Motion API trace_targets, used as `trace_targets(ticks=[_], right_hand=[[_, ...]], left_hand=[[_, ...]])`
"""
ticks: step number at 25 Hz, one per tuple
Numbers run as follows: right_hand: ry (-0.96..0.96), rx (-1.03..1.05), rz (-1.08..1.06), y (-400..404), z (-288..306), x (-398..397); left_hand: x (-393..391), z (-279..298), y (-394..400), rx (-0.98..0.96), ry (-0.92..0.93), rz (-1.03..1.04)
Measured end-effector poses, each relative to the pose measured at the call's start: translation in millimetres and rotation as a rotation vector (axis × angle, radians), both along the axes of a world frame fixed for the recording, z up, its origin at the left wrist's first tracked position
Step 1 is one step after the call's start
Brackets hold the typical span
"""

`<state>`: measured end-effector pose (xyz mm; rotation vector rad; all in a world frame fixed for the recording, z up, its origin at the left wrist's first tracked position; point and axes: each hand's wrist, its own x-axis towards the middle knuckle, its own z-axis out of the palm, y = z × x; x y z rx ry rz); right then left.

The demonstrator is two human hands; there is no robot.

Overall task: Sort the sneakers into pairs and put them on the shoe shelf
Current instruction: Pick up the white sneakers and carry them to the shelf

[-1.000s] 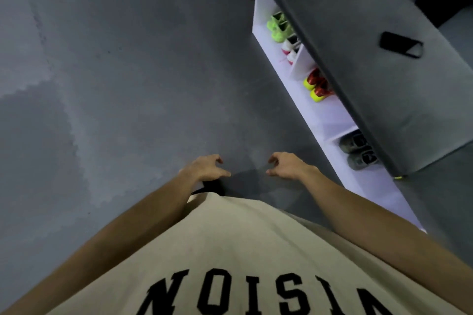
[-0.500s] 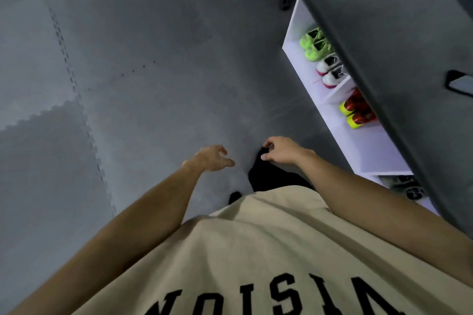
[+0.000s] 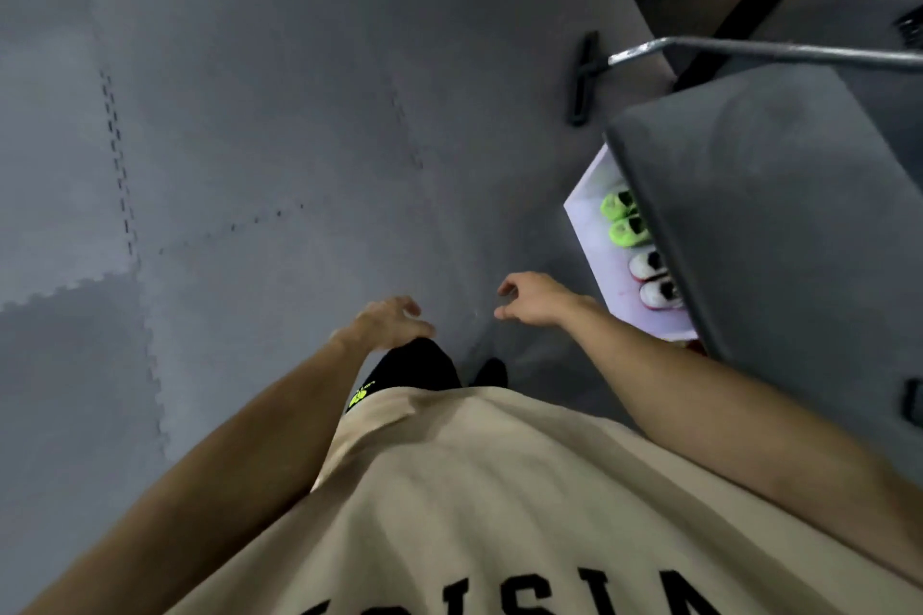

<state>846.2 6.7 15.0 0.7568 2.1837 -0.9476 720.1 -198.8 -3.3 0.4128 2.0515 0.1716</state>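
I see neon-green sneakers [image 3: 623, 218] and white sneakers [image 3: 655, 279] paired inside the white shoe shelf [image 3: 597, 235]. Away from the shelf, my left hand [image 3: 387, 322] and right hand [image 3: 532, 300] hang empty, fingers loosely curled.

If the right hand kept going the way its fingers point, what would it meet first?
Probably nothing but the grey floor mat. The right hand points left and away from the shelf, holding nothing; depth is unclear.
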Motion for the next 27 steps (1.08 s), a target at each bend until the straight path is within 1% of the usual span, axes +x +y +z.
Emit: trace_targets(ticks=[4, 8, 13, 16, 19, 21, 23, 27], right_hand=[[0.002, 0.001, 0.004, 64, -7, -93], [-0.008, 0.012, -0.026, 126, -17, -186], [-0.022, 0.017, -0.189, 210, -3, -305], [-0.012, -0.001, -0.256, 259, -1, -363], [-0.008, -0.013, -0.308, 322, -7, -423], [-0.011, -0.004, -0.288, 369, -12, -467], [-0.01, 0.037, -0.265, 422, -14, -507], [-0.031, 0.044, -0.265, 526, -3, -574]], left_hand=[[-88, -6, 61, -0.043, -0.047, -0.032], [-200, -9, 129, 0.012, -0.015, -0.069], [-352, 13, 239, 0.032, -0.001, -0.229], [-419, 20, 304, 0.065, 0.003, -0.298], [-485, 19, 379, 0.062, 0.017, -0.357], [-527, 17, 431, 0.053, 0.022, -0.387], [-570, 14, 481, 0.055, 0.014, -0.372], [-635, 17, 571, 0.046, -0.008, -0.326]])
